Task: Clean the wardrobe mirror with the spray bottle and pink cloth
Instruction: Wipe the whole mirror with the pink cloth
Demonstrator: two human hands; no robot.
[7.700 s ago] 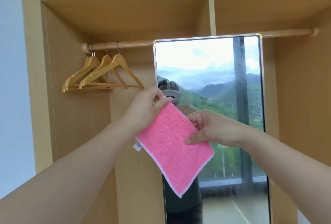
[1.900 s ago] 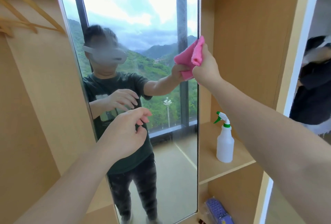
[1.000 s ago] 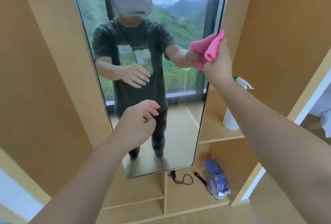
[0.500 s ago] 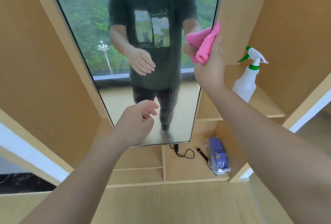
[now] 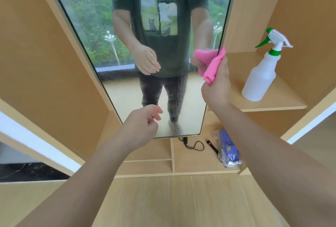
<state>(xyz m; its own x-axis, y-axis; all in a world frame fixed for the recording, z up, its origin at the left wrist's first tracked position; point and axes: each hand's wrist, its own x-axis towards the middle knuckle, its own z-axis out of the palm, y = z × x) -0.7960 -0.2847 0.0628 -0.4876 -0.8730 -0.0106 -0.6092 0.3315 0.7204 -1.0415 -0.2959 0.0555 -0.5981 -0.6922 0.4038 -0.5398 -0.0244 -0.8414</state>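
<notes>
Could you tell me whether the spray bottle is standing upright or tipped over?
Upright: the spray bottle stands on its base on the shelf, nozzle on top.

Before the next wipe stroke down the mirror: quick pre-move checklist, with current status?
1. Cloth gripped: the right hand holds the pink cloth bunched in its fingers. Ok.
2. Cloth on glass: it sits at the right edge of the mirror and meets its own reflection. Ok.
3. Left hand out of the way: loosely curled, holds nothing, low in front of the glass, apart from the cloth. Ok.
4. Spray bottle parked: upright on the shelf right of the mirror, untouched. Ok.
5. Glass wet enough: cannot tell.
6. Lower glass done: hazy near the bottom edge. Not ok.
</notes>
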